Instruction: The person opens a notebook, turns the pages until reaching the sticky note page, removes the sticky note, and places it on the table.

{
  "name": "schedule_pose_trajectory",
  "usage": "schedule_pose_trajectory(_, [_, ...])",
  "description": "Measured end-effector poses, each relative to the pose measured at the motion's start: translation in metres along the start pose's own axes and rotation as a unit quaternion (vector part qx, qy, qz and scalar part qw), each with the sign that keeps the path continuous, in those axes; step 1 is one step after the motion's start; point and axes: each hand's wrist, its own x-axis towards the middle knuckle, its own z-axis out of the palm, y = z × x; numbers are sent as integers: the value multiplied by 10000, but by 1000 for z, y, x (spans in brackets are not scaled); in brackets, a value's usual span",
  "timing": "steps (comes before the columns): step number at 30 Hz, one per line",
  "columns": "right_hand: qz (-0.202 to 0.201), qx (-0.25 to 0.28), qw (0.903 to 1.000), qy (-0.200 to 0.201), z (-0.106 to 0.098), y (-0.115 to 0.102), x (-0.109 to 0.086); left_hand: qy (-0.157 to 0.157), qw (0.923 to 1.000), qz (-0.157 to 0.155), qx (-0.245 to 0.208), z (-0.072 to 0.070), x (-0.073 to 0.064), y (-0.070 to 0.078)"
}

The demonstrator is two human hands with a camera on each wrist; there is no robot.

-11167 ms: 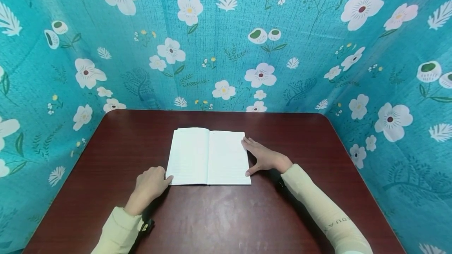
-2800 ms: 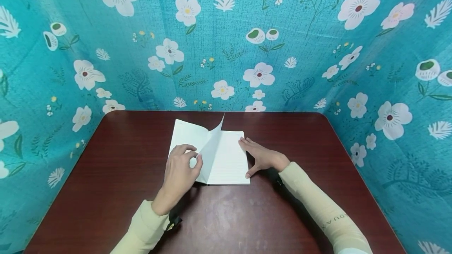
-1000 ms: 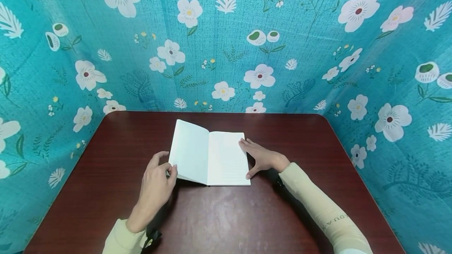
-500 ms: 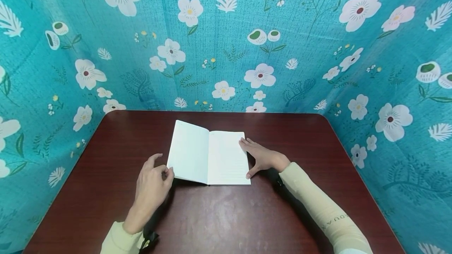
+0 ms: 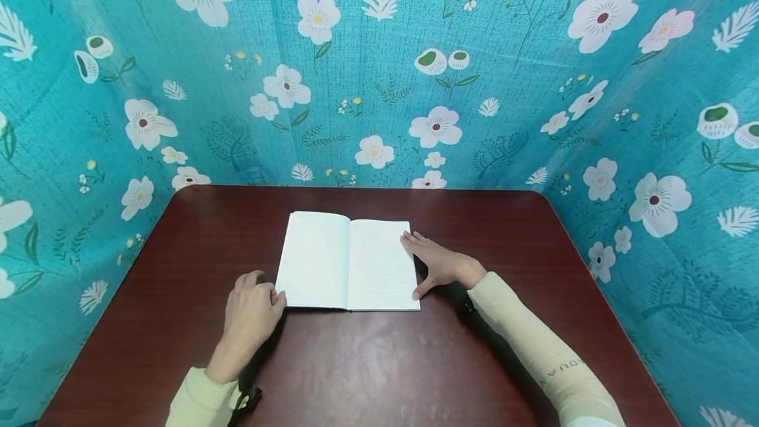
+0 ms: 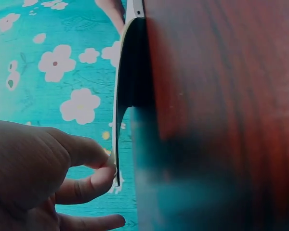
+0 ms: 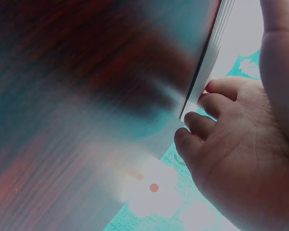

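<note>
Notebook lies open, left fingers pinching one edge, right fingers outspread, touching (seemingly) the other.

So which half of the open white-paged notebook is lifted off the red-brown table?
The left half, pinched by the bare left hand; the right half lies flat, right hand at its edge.
</note>
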Motion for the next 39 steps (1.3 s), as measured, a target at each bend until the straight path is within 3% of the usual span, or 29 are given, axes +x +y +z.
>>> schedule_pose_trajectory(7, [12, -12, 10000, 2, 0, 0, -1, -313, 9993, -63, 213, 9, -1, -6])
schedule_pose_trajectory(14, [61, -17, 10000, -10, -1, 1, -1, -338, 9990, -31, 290, 14, 5, -8])
schedule_pose_trajectory(16, [71, -21, 10000, -19, 0, 1, -1, -419, 9984, 167, 347, 15, 11, -7])
schedule_pose_trajectory(19, [77, -16, 10000, -19, 0, 1, -1, -692, 9942, 726, 379, 17, 21, -3])
schedule_pose_trajectory(23, [83, -9, 10000, -15, 0, 1, -1, -1291, 9760, 1723, 312, 21, 32, 7])
schedule_pose_trajectory(25, [84, -24, 10000, -26, 0, 2, -1, -1599, 9668, 1977, 275, 23, 35, 15])
schedule_pose_trajectory(27, [84, -44, 10000, -30, 0, 2, -1, -1817, 9613, 2036, 382, 25, 38, 25])
schedule_pose_trajectory(29, [80, -79, 9999, -41, 0, 2, -1, -1872, 9613, 1936, 582, 28, 40, 36])
schedule_pose_trajectory(34, [43, -70, 10000, -11, -1, 2, -1, -1661, 9623, 1829, 1141, 37, 46, 58])
schedule_pose_trajectory(39, [-17, -29, 10000, -17, -1, 2, -2, -1746, 9574, 2098, 942, 47, 51, 65])
